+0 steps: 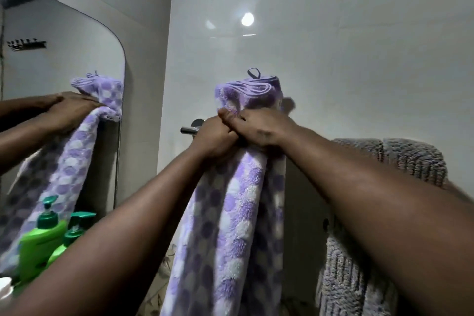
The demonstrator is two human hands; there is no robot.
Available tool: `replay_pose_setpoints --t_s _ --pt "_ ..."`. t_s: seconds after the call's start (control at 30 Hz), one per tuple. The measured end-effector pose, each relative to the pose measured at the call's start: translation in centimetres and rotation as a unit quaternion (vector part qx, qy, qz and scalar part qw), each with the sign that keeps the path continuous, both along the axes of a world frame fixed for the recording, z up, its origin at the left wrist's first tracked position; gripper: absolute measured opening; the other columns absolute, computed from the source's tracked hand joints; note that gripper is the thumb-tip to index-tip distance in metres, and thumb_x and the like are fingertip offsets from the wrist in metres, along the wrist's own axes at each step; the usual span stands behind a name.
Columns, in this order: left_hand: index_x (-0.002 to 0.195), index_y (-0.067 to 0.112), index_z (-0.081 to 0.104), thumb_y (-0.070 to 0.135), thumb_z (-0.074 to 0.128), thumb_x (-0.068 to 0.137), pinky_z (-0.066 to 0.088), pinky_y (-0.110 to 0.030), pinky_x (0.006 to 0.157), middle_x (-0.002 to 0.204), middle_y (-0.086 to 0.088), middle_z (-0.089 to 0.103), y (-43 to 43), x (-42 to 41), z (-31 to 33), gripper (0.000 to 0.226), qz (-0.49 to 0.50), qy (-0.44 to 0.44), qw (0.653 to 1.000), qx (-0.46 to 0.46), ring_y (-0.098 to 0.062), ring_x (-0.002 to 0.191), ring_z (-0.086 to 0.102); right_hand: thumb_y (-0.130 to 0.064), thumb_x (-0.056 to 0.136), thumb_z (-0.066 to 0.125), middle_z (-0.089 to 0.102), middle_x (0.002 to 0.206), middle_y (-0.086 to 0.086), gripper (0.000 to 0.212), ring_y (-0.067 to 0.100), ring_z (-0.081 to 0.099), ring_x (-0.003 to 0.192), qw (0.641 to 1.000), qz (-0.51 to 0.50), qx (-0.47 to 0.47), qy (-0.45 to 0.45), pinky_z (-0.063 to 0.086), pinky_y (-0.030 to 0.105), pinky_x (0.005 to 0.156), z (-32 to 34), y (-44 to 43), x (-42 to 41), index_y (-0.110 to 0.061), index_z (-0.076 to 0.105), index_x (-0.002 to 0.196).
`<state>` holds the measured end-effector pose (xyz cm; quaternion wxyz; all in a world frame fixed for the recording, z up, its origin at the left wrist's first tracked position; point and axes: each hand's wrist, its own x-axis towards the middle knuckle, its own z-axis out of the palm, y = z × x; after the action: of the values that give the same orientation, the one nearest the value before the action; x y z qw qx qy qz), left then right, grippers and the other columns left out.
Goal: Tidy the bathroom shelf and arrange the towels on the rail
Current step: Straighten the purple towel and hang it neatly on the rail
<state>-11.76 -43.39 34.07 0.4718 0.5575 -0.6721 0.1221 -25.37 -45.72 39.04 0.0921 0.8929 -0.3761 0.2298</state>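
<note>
Bunching the purple spotted towel [230,213] over the rail [189,130], clamping it with the left hand [214,140] and the right hand [260,128], touching side by side, right at the rail. Holding the folded end with its loop above the rail and the long part hanging below, probably stopping the plush cloth from sliding while evening the drape. Working beside the grey towel [415,161], hanging further right along the rail.

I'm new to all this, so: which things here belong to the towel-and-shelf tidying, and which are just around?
In the job: purple towel, gripped by left hand and right hand; rail; grey towel; green pump bottle.
Just there: mirror; hook rack reflected in it; wall.
</note>
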Motion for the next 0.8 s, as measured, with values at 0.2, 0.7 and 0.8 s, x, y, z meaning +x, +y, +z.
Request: replay_pose_setpoints --t_s 0.2,0.7,0.8 --pt "0.109 0.006 0.064 0.021 0.073 0.078 0.044 -0.04 0.1 0.112 -0.008 0.062 -1.4 -2.6 -4.9 0.036 0.07 0.251 0.927 -0.27 -0.028 0.111 0.057 -0.1 0.069 0.012 0.024 0.169 -0.007 0.105 0.015 -0.002 0.159 0.997 0.025 0.07 0.022 0.003 0.044 0.128 1.2 -2.6 1.3 -0.042 0.045 0.15" --pt "0.126 0.008 0.058 0.044 0.068 0.088 0.058 -0.037 0.088 0.116 -0.006 0.073 -1.7 2.0 -8.7 0.054 -0.329 0.524 0.785 -0.04 -0.022 0.105 0.07 -0.075 0.081 0.063 0.08 0.109 0.001 0.053 0.019 0.078 0.095 0.89 0.079 0.447 0.027 0.061 0.031 0.082 2.1 -4.3 0.1 -0.029 0.083 0.098" --pt "0.124 0.031 0.069 0.037 0.046 0.107 0.054 -0.024 0.093 0.121 0.012 0.071 -1.5 2.8 -8.6 0.029 -0.383 0.503 0.774 0.027 -0.005 0.113 0.064 -0.068 0.091 0.056 0.08 0.105 -0.004 0.045 0.011 0.078 0.09 0.882 0.112 0.457 0.007 0.058 0.02 0.066 2.0 -4.6 0.2 -0.032 0.084 0.092"
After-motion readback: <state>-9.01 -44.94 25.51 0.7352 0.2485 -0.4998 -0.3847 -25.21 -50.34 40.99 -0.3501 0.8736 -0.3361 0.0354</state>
